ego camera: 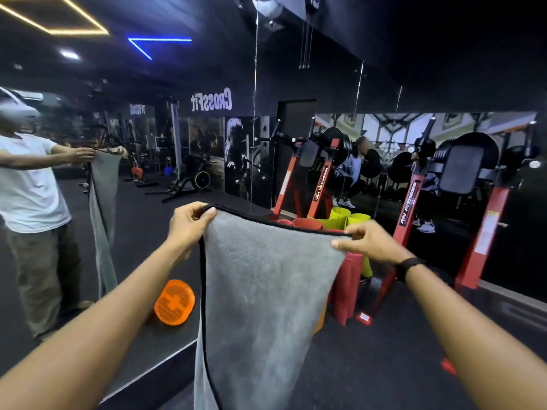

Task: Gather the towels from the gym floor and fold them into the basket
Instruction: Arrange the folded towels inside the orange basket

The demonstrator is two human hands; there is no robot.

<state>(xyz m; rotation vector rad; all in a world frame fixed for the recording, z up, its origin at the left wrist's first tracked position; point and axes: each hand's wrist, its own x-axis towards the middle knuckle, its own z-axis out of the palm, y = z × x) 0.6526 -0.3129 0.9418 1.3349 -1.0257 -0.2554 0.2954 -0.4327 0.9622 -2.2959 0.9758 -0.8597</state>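
Towel point(266, 291): grey, fuzzy pile, black stitched hem along top and left edges. Held up in the air in front of the person, hanging lengthwise, lower end running out of view at the bottom. Top edge stretched nearly straight between the two hands.

Left hand point(189, 226): fingers curled over the top left corner, thumb pressed on the front face. Right hand point(370, 241): fingers pinch the top right corner; black band on that wrist.

Behind the towel: orange basket point(174, 303), round with perforated wall, tipped on its side, seen in the mirror point(148, 202) at left. The mirror also shows the person in a white shirt holding the towel. Red and yellow-green cylinders point(346, 220) stand just beyond the towel, partly hidden by it. Red machine frames point(408, 208) to the right.

Floor point(370, 365): dark, matte. Room dim, black ceiling with yellow and blue light strips, "CrossFit" lettering reversed in the mirror
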